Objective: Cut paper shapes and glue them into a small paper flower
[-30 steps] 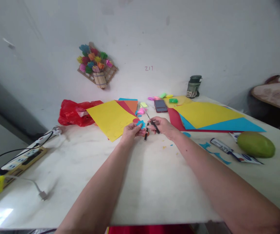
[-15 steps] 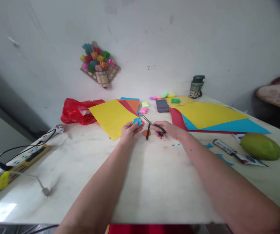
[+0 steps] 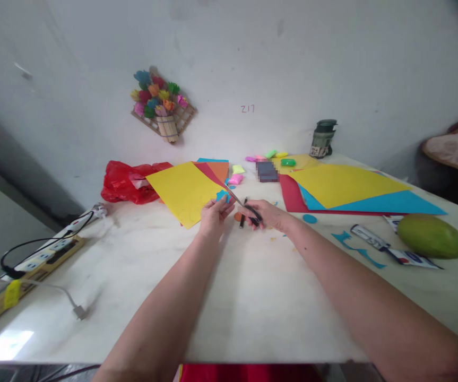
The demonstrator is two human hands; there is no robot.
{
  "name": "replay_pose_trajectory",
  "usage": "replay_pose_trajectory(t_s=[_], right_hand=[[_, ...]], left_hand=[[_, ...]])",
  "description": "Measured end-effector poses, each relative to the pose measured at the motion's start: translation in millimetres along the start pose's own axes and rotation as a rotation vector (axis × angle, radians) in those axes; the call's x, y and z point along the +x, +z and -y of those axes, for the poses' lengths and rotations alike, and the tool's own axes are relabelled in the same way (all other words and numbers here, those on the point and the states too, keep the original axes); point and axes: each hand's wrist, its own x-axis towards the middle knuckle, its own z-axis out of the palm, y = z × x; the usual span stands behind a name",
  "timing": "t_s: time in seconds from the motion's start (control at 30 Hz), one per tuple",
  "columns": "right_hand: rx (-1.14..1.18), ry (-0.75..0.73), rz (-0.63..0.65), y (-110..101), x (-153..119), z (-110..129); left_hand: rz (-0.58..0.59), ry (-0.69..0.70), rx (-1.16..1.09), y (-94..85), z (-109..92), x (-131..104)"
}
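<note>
My left hand [image 3: 214,215] pinches a small piece of blue paper [image 3: 223,196] between thumb and fingers. In my right hand [image 3: 266,213] are scissors [image 3: 235,198] with black handles; their blades point up and left, close beside the blue paper. Whether the blades touch the paper I cannot tell. Under the scissors lie a black pen-like stick [image 3: 242,222] and an orange paper disc [image 3: 237,216], both partly covered. A blue paper disc [image 3: 310,218] rests right of my right wrist.
Yellow paper [image 3: 184,193] and a red plastic bag [image 3: 123,183] lie at the left; more sheets [image 3: 352,185] at the right. Blue scraps [image 3: 344,240], glue-like tubes [image 3: 414,260] and a green mango-like fruit [image 3: 430,236] are on the right. A power strip [image 3: 49,257] lines the left edge.
My right hand with the scissors has shifted slightly left, and the blades now look closer together. The blue disc by my right wrist has come into sight. The left hand still holds the blue paper.
</note>
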Motion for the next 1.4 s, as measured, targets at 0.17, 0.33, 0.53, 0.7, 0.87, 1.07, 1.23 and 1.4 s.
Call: replay_pose_trajectory(t_s=[0.17,0.33,0.53,0.7,0.87,1.07,1.23,1.4], right_hand=[[0.024,-0.011,-0.029,5,2,-3],[0.023,-0.015,-0.053,9,2,-2],[0.051,-0.051,-0.065,9,2,-3],[0.064,-0.037,-0.062,8,2,-3],[0.067,-0.034,-0.064,8,2,-4],[0.064,-0.027,-0.071,8,2,-3],[0.086,-0.047,-0.065,8,1,-1],[0.099,-0.04,-0.077,10,-2,6]], left_hand=[[-0.055,-0.013,-0.026,6.2,-1,-4],[-0.087,-0.022,-0.045,9.4,-2,-6],[-0.095,-0.034,-0.054,10.6,0,-4],[-0.084,-0.054,-0.041,10.0,2,-4],[-0.071,-0.045,-0.022,9.3,3,-5],[-0.102,-0.048,-0.021,12.1,2,-6],[-0.105,-0.036,-0.032,13.8,2,-6],[-0.122,-0.034,-0.05,11.8,4,-4]])
